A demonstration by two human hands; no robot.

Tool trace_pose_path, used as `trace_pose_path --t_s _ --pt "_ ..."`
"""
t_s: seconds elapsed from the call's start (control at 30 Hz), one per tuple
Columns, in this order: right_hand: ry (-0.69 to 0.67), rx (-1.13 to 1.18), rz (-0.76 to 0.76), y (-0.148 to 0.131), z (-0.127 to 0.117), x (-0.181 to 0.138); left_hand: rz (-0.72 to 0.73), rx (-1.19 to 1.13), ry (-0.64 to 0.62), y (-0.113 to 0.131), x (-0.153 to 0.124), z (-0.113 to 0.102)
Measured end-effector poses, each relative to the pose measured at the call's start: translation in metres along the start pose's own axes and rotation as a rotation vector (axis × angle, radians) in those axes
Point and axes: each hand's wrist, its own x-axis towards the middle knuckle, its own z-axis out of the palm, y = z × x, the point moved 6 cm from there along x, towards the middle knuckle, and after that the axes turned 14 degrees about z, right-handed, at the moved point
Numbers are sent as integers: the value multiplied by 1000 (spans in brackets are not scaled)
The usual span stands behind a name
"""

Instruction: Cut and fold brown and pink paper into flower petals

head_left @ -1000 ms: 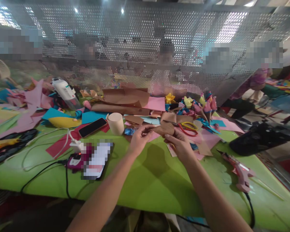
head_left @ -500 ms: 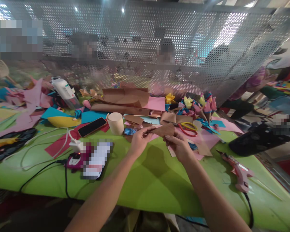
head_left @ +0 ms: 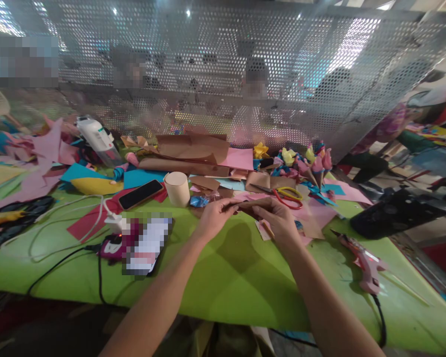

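Note:
Between my hands, above the green table point(head_left: 215, 292), is a small piece of brown paper point(head_left: 256, 203), seen nearly edge-on. My left hand point(head_left: 216, 218) pinches its left end. On the other end, the thumb and fingers of my right hand point(head_left: 278, 215) are closed. Just beyond my right hand lie scissors point(head_left: 288, 196) with red and yellow handles. A blue crumpled scrap point(head_left: 198, 201) and a cream paper roll point(head_left: 177, 188) are near my left hand.
At right are a pink glue gun point(head_left: 367, 267) and a black bottle point(head_left: 390, 215) lying tilted. Two phones, a dark one point(head_left: 141, 193) and a lit one point(head_left: 148, 248), lie left beside a purple power strip point(head_left: 113, 248) with cables. Brown paper sheets point(head_left: 189, 148) and paper flowers point(head_left: 317, 163) line the back.
The brown paper has turned from showing its broad face to nearly edge-on, and my right hand has rolled over it. Both hands still hold it in about the same place.

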Motion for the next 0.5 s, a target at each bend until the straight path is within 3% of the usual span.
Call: trace_pose_path --t_s 0.3,0.5 --pt "30 -102 -98 -9 -2 -2 -130 -237 -2 0 1 1" --pt "90 -67 -40 3 -11 1 -133 -247 -17 4 1 1"
